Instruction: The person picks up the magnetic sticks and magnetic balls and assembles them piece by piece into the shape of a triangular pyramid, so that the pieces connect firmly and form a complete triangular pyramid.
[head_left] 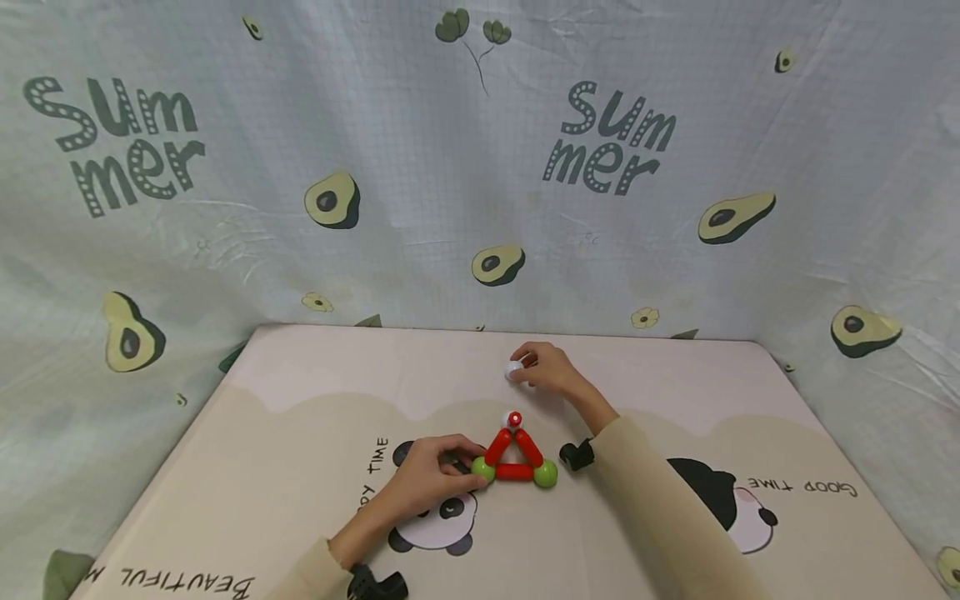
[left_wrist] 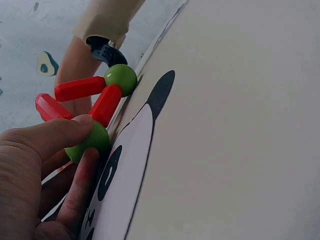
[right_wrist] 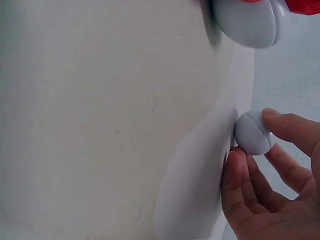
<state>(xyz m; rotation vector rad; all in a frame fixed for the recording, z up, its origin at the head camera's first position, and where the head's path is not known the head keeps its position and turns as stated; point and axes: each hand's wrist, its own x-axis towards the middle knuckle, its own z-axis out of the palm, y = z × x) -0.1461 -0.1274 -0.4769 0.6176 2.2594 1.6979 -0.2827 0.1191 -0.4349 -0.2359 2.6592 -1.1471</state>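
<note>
A triangle of red magnetic rods (head_left: 514, 472) lies on the mat, with a green ball (head_left: 483, 468) at its near left corner and another green ball (head_left: 545, 473) at its near right. At the far corner sits a white ball (right_wrist: 245, 25), partly behind a red rod (head_left: 515, 418) whose end faces the head camera. My left hand (head_left: 425, 473) pinches the left green ball between thumb and fingers. Beyond the triangle, my right hand (head_left: 551, 369) holds a loose white ball (right_wrist: 252, 132) with its fingertips, at the mat surface.
A beige mat (head_left: 300, 483) printed with pandas and lettering covers the table. Behind it hangs a pale curtain (head_left: 420, 183) with avocado prints. Dark wrist camera mounts (head_left: 577, 455) sit on both forearms, the right one close to the triangle's right side.
</note>
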